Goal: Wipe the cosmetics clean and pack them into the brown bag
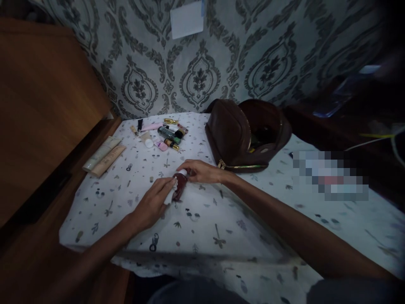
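A small dark red bottle (179, 188) with a white cap is between my two hands, just above or on the patterned cloth. My right hand (201, 171) has its fingers closed round the cap end. Against the bottle's left side my left hand (155, 198) presses a white wipe or tissue (169, 196), with its fingers bent over it. Behind and to the right stands a brown zip bag (229, 131), its top open; what lies inside is mostly too dark to make out.
Several small tubes and bottles, among them a green bottle (169, 135), lie in a group at the back left. Two larger tubes (104, 157) rest near the left edge by a wooden panel (47, 105). A patterned wall (199, 80) rises behind the cloth-covered table (205, 228).
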`<state>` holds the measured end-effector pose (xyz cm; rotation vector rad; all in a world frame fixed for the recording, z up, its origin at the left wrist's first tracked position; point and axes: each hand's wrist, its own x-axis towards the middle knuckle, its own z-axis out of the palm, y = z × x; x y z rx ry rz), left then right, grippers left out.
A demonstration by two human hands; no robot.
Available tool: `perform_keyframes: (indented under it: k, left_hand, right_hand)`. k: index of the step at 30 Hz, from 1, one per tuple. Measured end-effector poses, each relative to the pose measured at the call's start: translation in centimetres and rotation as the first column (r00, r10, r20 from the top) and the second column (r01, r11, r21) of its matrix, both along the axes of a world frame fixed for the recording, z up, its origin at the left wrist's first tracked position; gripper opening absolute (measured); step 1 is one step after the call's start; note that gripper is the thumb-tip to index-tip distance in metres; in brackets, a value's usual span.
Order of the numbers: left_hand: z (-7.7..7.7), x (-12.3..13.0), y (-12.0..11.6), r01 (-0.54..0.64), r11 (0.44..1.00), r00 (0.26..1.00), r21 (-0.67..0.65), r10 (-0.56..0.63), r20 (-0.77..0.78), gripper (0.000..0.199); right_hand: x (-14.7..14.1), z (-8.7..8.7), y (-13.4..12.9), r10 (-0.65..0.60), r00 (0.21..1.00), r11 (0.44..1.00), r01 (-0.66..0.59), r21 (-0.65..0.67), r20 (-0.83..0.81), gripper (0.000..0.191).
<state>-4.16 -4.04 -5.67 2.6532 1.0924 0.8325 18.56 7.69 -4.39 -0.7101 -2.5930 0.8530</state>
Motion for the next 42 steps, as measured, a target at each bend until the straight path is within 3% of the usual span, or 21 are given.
perform_keyframes:
  k: [4,8,11,14,17,19,24,27,31,36,42]
  left_hand:
    - [0.4,1.0,0.7,-0.082,0.992,0.997,-0.096,0.082,-0.003,0.048]
    - [1.1,1.8,1.2,-0.086,0.980,0.995,-0.178,0.077,-0.059,0.058]
    - [1.3,2.0,1.4,-0.060,0.985,0.996,-0.159,0.049,-0.073,0.057]
    - [1.4,2.1,1.1,-0.013,0.997,0.996,-0.077,0.006,-0.092,0.055]
    - [1.6,2.4,0.5,0.020,0.999,0.988,0.027,-0.015,-0.156,0.054]
    - [1.8,2.8,0.1,0.032,0.995,0.978,0.097,-0.012,-0.206,0.057]
    - [1.8,4.0,-0.7,0.034,0.942,0.964,0.335,0.057,-0.259,0.062]
    - [1.4,3.5,-0.7,0.060,0.902,0.940,0.427,0.093,-0.329,0.058]
    - [0.3,1.7,-0.9,0.015,0.937,0.916,0.349,0.127,-0.380,0.062]
    - [-0.6,-0.4,-1.2,-0.130,0.982,0.946,0.136,0.164,-0.278,0.074]
    - [-0.4,-1.4,-0.4,-0.148,0.989,0.979,-0.016,0.144,-0.144,0.085]
  right_hand:
    - [1.0,-0.3,-0.5,-0.039,0.999,0.999,0.038,-0.027,-0.003,0.032]
    - [1.7,-0.6,-1.4,-0.086,0.996,0.995,0.083,-0.058,-0.035,0.028]
    - [2.3,-0.7,-2.2,-0.113,0.992,0.982,0.102,-0.157,-0.062,0.024]
    - [3.2,-0.8,-3.0,-0.134,0.982,0.939,0.083,-0.334,-0.134,0.025]
    - [3.6,-0.6,-4.0,-0.138,0.964,0.859,0.003,-0.512,-0.226,0.033]
    - [3.5,-0.2,-4.7,-0.150,0.951,0.821,-0.032,-0.570,-0.270,0.034]
    - [2.6,1.1,-5.8,-0.209,0.931,0.881,0.046,-0.472,-0.299,0.029]
    - [2.1,0.8,-5.8,-0.251,0.914,0.868,0.068,-0.491,-0.318,0.034]
    - [1.8,-0.2,-5.4,-0.336,0.897,0.813,0.122,-0.570,-0.287,0.041]
    - [1.5,-0.9,-5.1,-0.430,0.870,0.783,0.226,-0.579,-0.242,0.041]
    - [0.8,-0.3,-5.6,-0.396,0.864,0.800,0.158,-0.579,-0.310,0.040]
